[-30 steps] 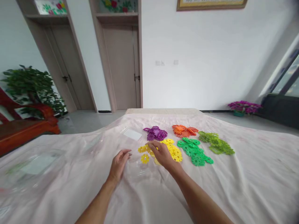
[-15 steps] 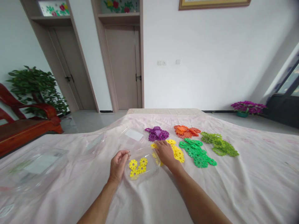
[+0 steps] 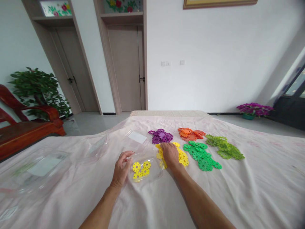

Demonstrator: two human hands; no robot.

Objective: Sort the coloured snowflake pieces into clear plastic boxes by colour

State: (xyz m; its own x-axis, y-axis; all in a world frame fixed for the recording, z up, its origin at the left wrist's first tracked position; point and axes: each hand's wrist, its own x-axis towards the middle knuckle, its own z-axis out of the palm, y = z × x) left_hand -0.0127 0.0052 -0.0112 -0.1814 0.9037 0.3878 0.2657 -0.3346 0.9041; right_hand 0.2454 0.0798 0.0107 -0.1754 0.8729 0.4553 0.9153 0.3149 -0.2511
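Head view: the clear box [image 3: 155, 172] sits on the cloth-covered desk [image 3: 262, 178], with a few yellow pieces [image 3: 145, 172] lying in it. The yellow pile [image 3: 183, 158] is just past the box's right side, and the green pile [image 3: 200, 156] is farther right of the box. The box looks light, so a bump from the right hand [image 3: 170, 155] could tip or slide it, and the pieces inside could spill. Their notched edges could hook together, so a tangled clump might come up and drop bits beside the box. If the fingers stray farther from the box, a green piece might get mixed in. The left hand [image 3: 121, 168] is at the box's left edge, fingers bent, thumb and fingertips by the rim; I can't tell if its grip is pinching or just resting there. The right hand is palm down on the yellow pile, its arm slanting past the box's right side; its fingertips are hidden, so I can't tell if its grip has a piece.
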